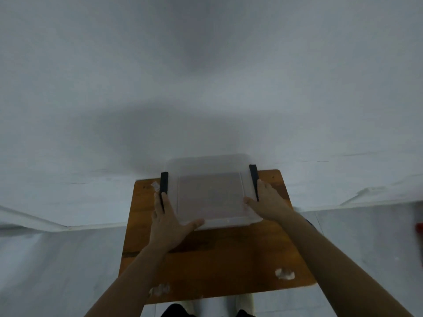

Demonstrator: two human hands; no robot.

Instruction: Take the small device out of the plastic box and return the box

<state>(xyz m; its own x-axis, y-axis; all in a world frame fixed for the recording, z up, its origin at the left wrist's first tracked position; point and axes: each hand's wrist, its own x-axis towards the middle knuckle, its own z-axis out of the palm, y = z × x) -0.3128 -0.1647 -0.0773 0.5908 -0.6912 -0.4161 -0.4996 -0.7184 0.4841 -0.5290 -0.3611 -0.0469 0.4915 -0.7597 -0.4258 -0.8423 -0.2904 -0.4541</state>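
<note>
A clear plastic box with a translucent lid and two black side latches sits at the far end of a small wooden table. My left hand grips the box's left side, fingers over the left latch, thumb on the lid's near edge. My right hand holds the right side against the right latch. The lid is on. Through the lid I cannot make out the small device.
A white wall stands right behind the table, and white floor lies on both sides. Patches of worn white residue mark the table's near part. A red object shows at the right edge. My feet are below the table's near edge.
</note>
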